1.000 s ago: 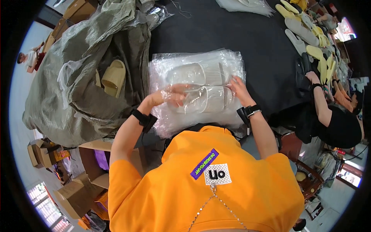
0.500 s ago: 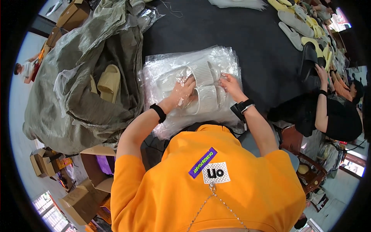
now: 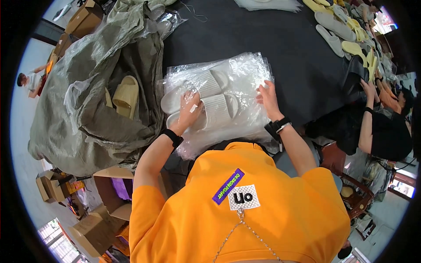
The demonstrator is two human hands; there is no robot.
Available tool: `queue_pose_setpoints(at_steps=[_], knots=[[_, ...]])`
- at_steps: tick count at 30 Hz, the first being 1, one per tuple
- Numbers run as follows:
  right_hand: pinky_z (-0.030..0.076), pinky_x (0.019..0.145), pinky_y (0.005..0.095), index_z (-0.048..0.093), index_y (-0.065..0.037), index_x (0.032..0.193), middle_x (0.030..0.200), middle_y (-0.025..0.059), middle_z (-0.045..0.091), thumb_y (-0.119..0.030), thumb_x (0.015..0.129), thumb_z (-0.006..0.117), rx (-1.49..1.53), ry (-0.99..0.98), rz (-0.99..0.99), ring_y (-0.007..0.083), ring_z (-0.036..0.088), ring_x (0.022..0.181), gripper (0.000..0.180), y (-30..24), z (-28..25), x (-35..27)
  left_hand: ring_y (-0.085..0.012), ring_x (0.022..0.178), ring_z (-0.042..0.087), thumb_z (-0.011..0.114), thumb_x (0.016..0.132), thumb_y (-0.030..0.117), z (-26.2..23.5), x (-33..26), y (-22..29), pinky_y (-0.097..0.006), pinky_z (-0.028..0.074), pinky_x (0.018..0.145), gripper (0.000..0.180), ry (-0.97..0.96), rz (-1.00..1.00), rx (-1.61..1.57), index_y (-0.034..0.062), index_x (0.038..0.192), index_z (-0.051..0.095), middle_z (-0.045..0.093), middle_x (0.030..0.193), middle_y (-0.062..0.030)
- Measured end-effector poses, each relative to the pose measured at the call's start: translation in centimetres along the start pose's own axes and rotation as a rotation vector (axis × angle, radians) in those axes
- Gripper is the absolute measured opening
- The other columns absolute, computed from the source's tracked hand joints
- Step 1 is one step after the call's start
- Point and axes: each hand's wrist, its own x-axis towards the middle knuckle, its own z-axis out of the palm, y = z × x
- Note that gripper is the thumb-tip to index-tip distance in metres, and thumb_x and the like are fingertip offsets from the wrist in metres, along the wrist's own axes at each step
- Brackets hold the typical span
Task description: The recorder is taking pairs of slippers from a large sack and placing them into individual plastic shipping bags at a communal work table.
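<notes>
A pair of white slippers [image 3: 217, 109] with ribbed straps lies side by side on a stack of clear plastic bags [image 3: 250, 65] on the dark table. My left hand [image 3: 189, 109] is closed on the slippers, its fingers between the two soles. Whether any film covers them, I cannot tell. Near the stack's right edge, my right hand [image 3: 268, 98] has its thumb and fingers apart, close to the bags and away from the slippers. No object shows in it.
A big grey-green woven sack [image 3: 57, 127] with a tan slipper [image 3: 126, 96] inside stands at left. Open cardboard boxes [image 3: 94, 230] sit lower left. Yellow and grey slippers [image 3: 335, 28] line the table's right side, where another person's hand [image 3: 368, 90] touches a black slipper [image 3: 354, 72].
The white slippers have shifted left across the bags with my left hand. My right hand has come away from the slippers' right ends, its fingers now apart.
</notes>
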Motion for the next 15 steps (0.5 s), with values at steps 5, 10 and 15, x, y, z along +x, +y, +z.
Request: queue_pose_setpoints(at_steps=[5, 10, 15], knots=[[0.043, 0.062, 0.0229, 0.041, -0.008, 0.12, 0.104, 0.0047, 0.048, -0.019, 0.087, 0.052, -0.002, -0.201, -0.009, 0.0109, 0.052, 0.08, 0.036, 3.3, -1.7, -3.4, -0.0355, 0.104, 0.041, 0.059, 0.075, 0.009, -0.2, 0.6, 0.6, -0.047, 0.028, 0.09, 0.032, -0.112, -0.076, 0.141, 0.0026, 0.104, 0.048, 0.051, 0.099, -0.0147], [0.042, 0.059, 0.0223, 0.044, -0.012, 0.122, 0.105, 0.0033, 0.047, -0.015, 0.085, 0.055, 0.044, -0.248, 0.075, 0.0089, 0.048, 0.076, 0.039, 2.0, -1.4, -5.8, -0.037, 0.109, 0.04, 0.058, 0.074, 0.011, 1.3, -0.7, -1.9, -0.047, 0.028, 0.09, 0.033, 0.042, 0.022, 0.079, 0.0019, 0.104, 0.05, 0.052, 0.103, -0.0154], [0.04, 0.057, 0.0201, 0.049, -0.012, 0.118, 0.095, 0.0001, 0.048, -0.01, 0.082, 0.056, -0.012, -0.192, -0.008, 0.0062, 0.046, 0.07, 0.037, 3.3, -3.3, -4.1, -0.0362, 0.109, 0.04, 0.057, 0.072, 0.008, -1.7, -0.8, -0.2, -0.049, 0.029, 0.09, 0.03, 0.091, -0.008, 0.181, 0.0026, 0.101, 0.055, 0.053, 0.105, -0.0145]])
